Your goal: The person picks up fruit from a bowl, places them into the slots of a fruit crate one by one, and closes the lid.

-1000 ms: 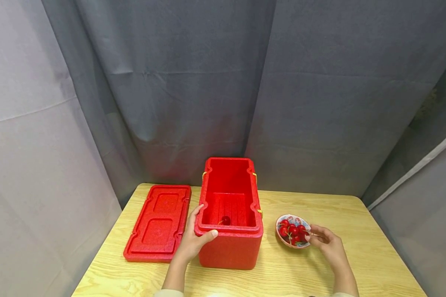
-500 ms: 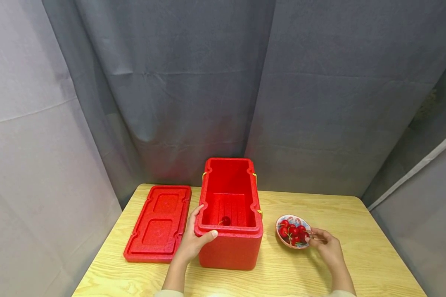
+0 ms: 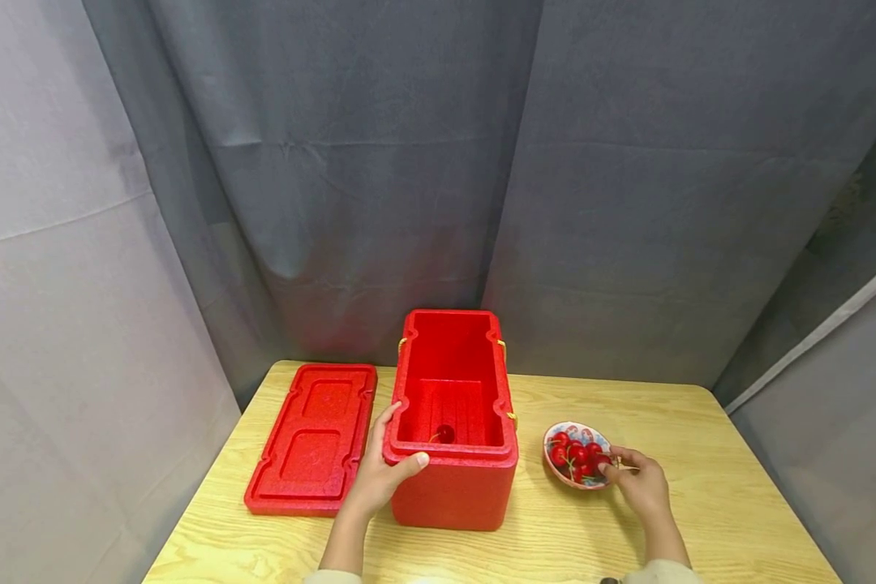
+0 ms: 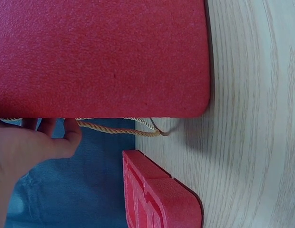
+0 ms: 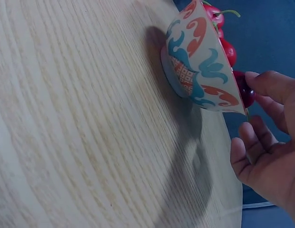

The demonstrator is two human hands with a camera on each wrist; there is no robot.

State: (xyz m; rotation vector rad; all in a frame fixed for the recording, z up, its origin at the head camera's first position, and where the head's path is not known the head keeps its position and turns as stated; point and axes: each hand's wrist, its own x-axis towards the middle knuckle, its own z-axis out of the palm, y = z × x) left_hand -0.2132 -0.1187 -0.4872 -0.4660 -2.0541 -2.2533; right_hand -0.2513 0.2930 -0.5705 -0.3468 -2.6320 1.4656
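Note:
A tall red foam box stands uncovered on the table, one cherry with its stem lying on its floor. My left hand grips the near left corner of the box, thumb across the front rim and fingers along the side, close to a yellow rope in the left wrist view. To the right, a patterned bowl holds several red cherries. My right hand is at the bowl's right rim, where its thumb and forefinger pinch a dark red cherry; the other fingers are curled below.
Left of the box lies its red lid, recessed side up, flat on the wooden table. Grey curtains hang along the back and sides.
My right hand has shifted slightly left and inward over the bowl's rim, its thumb and forefinger now on a cherry. The left hand and the box stay in place.

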